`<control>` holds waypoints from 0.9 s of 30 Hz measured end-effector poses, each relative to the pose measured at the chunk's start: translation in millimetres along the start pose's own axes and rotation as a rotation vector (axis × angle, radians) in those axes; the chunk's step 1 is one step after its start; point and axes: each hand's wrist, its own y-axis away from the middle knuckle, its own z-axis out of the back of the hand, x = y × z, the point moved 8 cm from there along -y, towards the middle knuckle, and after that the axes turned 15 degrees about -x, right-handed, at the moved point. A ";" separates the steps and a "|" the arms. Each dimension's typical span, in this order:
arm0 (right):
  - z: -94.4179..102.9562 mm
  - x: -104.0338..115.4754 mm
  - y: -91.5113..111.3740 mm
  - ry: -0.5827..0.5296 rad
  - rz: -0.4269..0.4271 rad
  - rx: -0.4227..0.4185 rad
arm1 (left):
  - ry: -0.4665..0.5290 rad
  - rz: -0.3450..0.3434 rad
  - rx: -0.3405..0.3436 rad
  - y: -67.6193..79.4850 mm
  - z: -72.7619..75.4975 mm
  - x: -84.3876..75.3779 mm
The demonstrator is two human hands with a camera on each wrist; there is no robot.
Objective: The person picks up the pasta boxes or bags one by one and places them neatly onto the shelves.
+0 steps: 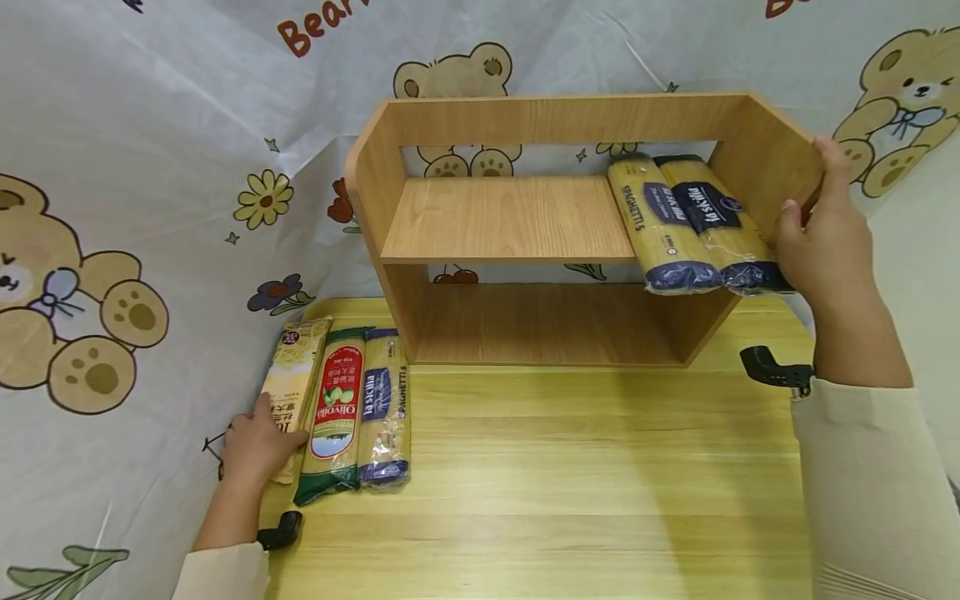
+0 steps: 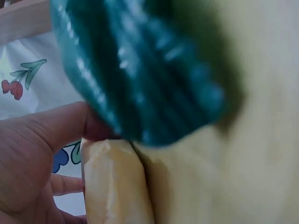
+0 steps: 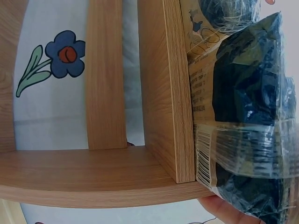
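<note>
My left hand is at the near end of a cream noodle pack, thumb on its right side and fingers on its left. In the left wrist view the thumb lies against the cream pack beneath a blurred green pack end. My right hand grips the right side panel of a wooden shelf, thumb inside and fingers outside. Beside the thumb, two spaghetti packs with dark blue ends lie on the upper board, overhanging its front edge. In the right wrist view fingers show below the panel.
Right of the cream pack lie a green-and-red Olivoilà pack and a blue-labelled spaghetti pack. The two-tier shelf stands at the back of the wooden table. Bear-printed cloth hangs behind and to the left.
</note>
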 end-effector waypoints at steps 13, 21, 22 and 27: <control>1.7 -0.2 0.7 -0.015 -0.008 -0.009 | -0.021 0.023 0.136 -16.9 1.2 -4.0; -0.5 1.3 0.9 -0.013 -0.004 -0.016 | 0.027 0.008 0.175 -17.7 -1.7 0.2; -0.7 1.3 0.9 -0.014 -0.005 -0.016 | 0.034 0.009 0.175 -17.9 -1.8 0.4; -0.6 0.4 1.0 -0.006 -0.006 -0.013 | 0.071 0.029 0.152 -17.6 -0.7 1.5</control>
